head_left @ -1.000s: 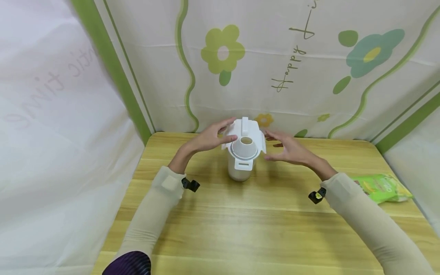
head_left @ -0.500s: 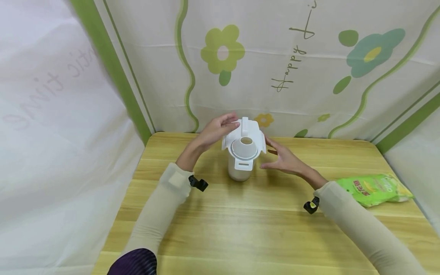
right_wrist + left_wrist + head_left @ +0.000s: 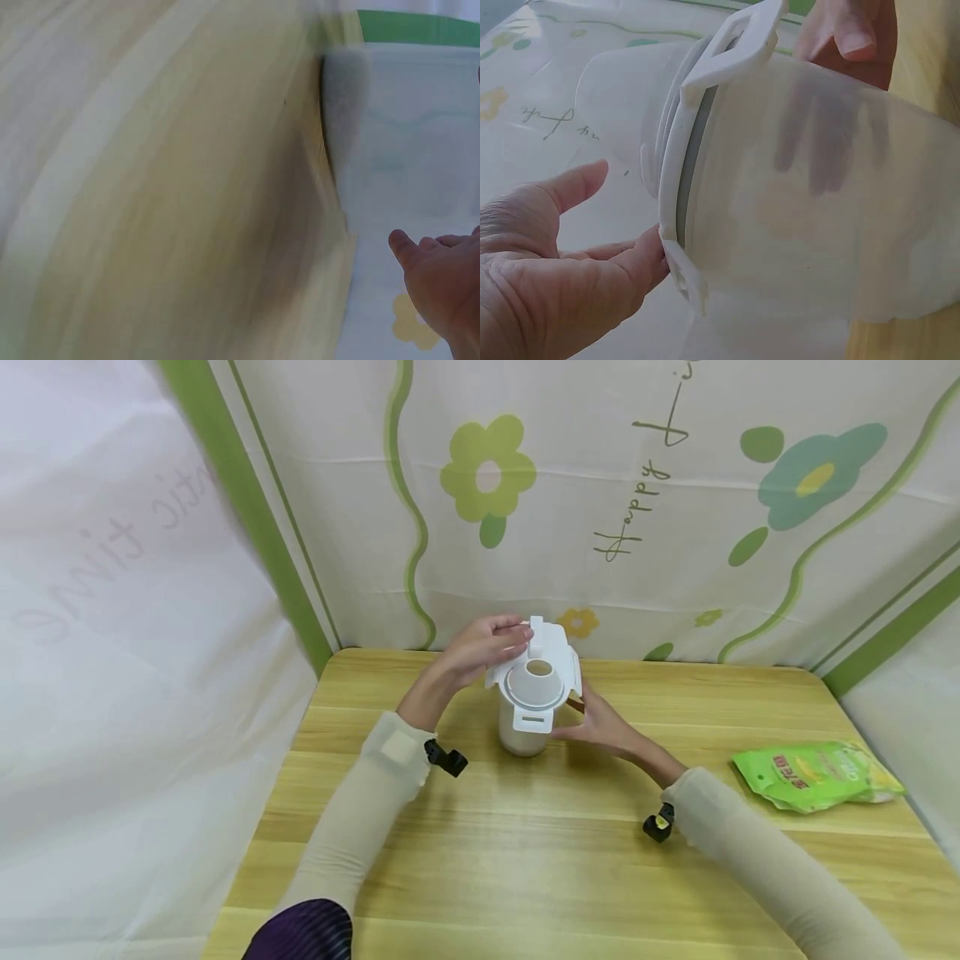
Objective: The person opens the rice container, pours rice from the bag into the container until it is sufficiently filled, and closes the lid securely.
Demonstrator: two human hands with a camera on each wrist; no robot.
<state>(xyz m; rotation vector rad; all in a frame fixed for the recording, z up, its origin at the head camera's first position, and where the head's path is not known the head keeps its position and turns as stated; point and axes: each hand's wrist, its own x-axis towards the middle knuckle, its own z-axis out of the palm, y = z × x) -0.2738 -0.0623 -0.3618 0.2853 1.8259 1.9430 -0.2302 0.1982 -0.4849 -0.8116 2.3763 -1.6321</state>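
Container [image 3: 522,740] is judged light, stiff; best held mid-body. Left grip [image 3: 486,648] is laid unclenched at lid [image 3: 554,642], right grip [image 3: 602,724] spread alongside.

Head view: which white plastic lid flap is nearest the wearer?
The front white plastic flap, in front of the conical white spout; the left flap and right flap flank the lid.

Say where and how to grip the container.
Probably by the body, below the lid, right hand coming in from the right and wrapping round. The container stands upright, its body looks rounded, and the lid's flaps jut out above, so stay under them.
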